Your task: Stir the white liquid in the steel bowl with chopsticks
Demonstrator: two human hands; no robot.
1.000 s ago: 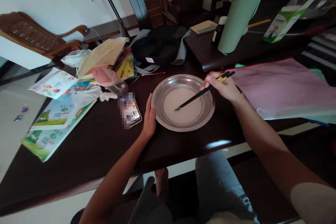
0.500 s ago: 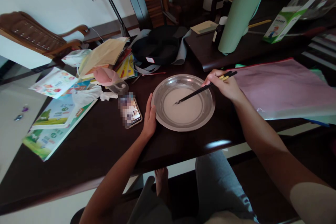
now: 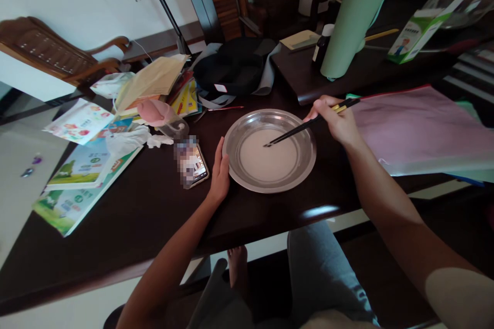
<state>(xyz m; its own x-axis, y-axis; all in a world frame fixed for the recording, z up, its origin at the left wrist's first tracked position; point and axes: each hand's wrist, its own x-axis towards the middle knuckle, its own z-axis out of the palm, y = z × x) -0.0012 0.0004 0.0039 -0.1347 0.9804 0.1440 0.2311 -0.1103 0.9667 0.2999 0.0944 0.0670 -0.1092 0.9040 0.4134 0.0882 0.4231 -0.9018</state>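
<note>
A pair of dark chopsticks (image 3: 294, 130) has just moved slightly right and farther from the wearer, drawn along by the right hand (image 3: 336, 122). The tips remain at the pale, cloudy liquid (image 3: 268, 164) in a round metal dish (image 3: 307, 159), now near the middle of the pool. The shift is small, so it seems part of a stirring stroke rather than a lift out of the dish. The dish sits on the dark surface (image 3: 154, 226), centred between both hands.

The right grip is closed around the chopsticks, high toward their yellow-banded ends. The left hand (image 3: 219, 177) has not moved: its fingers lie extended along the dish's left rim, not wrapped around it, apparently steadying it.

Little writing can be made out. At far right, a green-and-white carton (image 3: 417, 38) shows a cartoon figure under characters too small to read. At left, green illustrated books (image 3: 83, 162) carry blurred print. A white tag (image 3: 220, 88) on the black bag (image 3: 231, 69) is illegible, as is the label on a small dark bottle (image 3: 322, 46). The phone (image 3: 198, 164), left of the dish, is partly pixelated.
</note>
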